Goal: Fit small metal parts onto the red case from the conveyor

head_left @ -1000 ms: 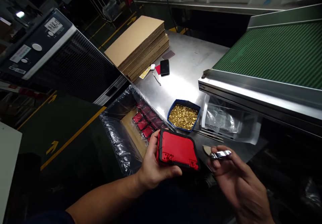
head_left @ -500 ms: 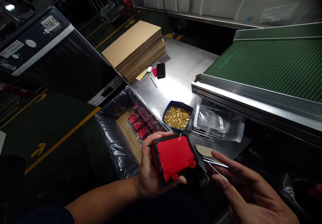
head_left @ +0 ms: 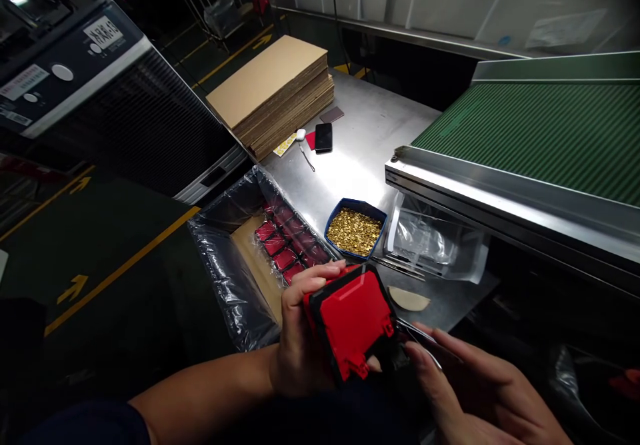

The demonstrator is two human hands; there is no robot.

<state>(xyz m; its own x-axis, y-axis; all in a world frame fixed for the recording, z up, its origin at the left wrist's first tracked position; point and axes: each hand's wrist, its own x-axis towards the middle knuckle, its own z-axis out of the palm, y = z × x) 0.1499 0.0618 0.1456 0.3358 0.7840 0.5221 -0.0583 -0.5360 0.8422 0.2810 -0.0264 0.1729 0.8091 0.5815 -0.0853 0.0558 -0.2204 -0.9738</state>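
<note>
A blue bin (head_left: 361,203) heaped with small gold-coloured pieces (head_left: 355,230) sits on a metal counter (head_left: 385,108). In front of the bin, toward the wearer, the left hand (head_left: 300,335) holds up a red-and-black case (head_left: 353,315), tilted, its red face upward; the left fingers wrap its side and the thumb tip shows at the lower edge. To the front right of the bin, the right hand (head_left: 483,388) pinches a slim metal tool (head_left: 423,342) between thumb and fingers. The tool's tip is close to the case; whether they touch cannot be told.

Between the bin and the right hand lie a pale half-round piece (head_left: 409,299) and, nearer the bin, some thin rods (head_left: 400,268). Right of the bin is a translucent tray (head_left: 479,262) holding clear plastic bags (head_left: 430,240); beyond it, a green ribbed conveyor (head_left: 540,132). Left of the bin, a plastic-lined crate (head_left: 215,248) contains several small red-and-black items (head_left: 275,244). Behind and left of the bin are a dark phone-like object (head_left: 324,138) and stacked cardboard (head_left: 273,85).
</note>
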